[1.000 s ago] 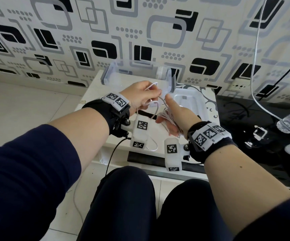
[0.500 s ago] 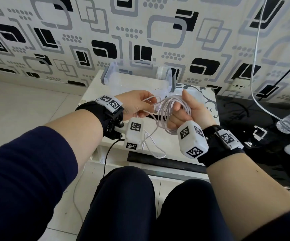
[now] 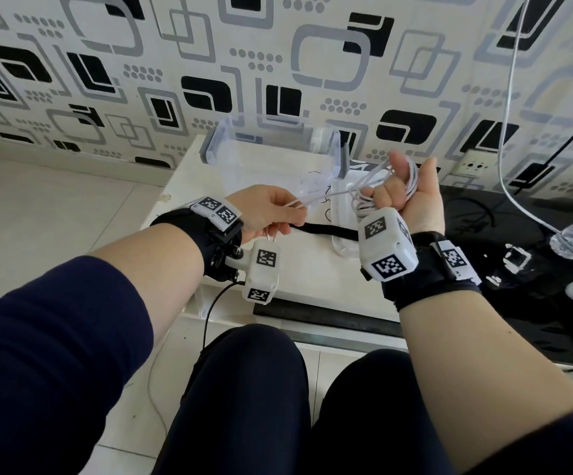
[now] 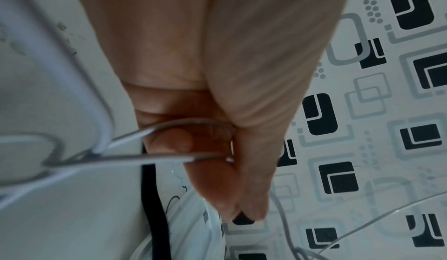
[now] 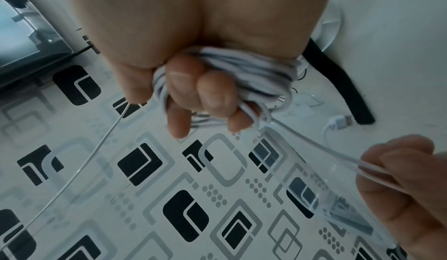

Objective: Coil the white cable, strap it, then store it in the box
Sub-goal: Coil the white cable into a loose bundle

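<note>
Your right hand [image 3: 412, 197] is holding the white cable [image 3: 410, 181] palm up above the right end of the white table [image 3: 299, 265], with several turns wound around the curled fingers [image 5: 212, 92] and the thumb lying along the outer side. In the right wrist view the turns are bunching across the fingers, and one plug end [image 5: 342, 120] of the cable is lying on the table just beside the black strap [image 3: 323, 230].

Your left hand [image 3: 268, 212] is pinching the free run of the cable between thumb and fingers, to the left of and lower than the right hand. Two strands are running taut from that pinch up to the coil. In the left wrist view a loop of the cable is passing across the curled fingers [image 4: 184, 139]; motion blur is hiding the exact grip.

The strap is lying flat on the table between the two wrists, and neither hand is touching it. The clear box [image 3: 216, 145] is standing open at the back of the table by the patterned wall, well apart from the coil. Its clear lid [image 3: 341, 200] is lying flat just to its right, under the right hand.
</note>
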